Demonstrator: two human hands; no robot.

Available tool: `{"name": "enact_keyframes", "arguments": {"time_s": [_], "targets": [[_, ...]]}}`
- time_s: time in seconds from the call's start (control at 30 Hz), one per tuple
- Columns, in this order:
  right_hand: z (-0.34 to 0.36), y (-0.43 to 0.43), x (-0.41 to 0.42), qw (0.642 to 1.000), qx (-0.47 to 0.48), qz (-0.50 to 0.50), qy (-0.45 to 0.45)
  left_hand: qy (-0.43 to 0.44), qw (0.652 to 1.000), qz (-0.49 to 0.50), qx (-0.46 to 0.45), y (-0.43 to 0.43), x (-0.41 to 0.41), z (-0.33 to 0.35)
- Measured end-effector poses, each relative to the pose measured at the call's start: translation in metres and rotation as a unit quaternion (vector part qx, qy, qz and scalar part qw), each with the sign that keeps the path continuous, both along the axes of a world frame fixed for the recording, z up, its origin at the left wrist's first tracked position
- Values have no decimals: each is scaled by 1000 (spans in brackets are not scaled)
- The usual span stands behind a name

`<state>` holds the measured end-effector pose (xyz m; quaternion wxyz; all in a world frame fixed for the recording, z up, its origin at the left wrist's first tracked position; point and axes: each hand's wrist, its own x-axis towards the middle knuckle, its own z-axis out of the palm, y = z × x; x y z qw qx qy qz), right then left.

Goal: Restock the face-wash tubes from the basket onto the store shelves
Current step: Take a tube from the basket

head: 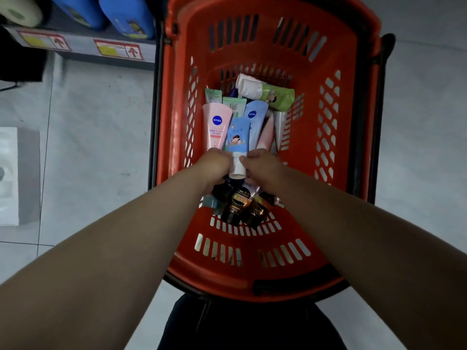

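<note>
Left grip [214,164] and right grip [262,165] clamp the blue tube [238,137] at its cap end. Risk: lifting may drag the touching pink tube [217,127], which could drop outside the basket [351,72].

dim, even light; soft overall blur; wide-angle bending at edges; forearms darkly shaded

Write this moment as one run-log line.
stage: picking | left hand: grips blue tube | right hand: grips same tube | basket: more tubes inside
</note>
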<state>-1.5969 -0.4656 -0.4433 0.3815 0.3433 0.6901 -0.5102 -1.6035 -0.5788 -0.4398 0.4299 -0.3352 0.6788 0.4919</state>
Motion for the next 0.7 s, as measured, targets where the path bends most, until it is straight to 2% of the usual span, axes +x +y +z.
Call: {"name": "enact_keyframes", "arguments": {"time_s": [0.2,0.37,0.53,0.7], "targets": [[49,0,8,998,-64,-5,-4,55,989,139,15,-2,17,47],[112,11,18,996,-91,3,21,58,986,131,89,-7,30,111],[186,12,33,991,-134,7,28,102,978,144,115,-16,46,186],[237,3,39,985,-168,-4,50,118,968,162,151,-27,56,231]]}}
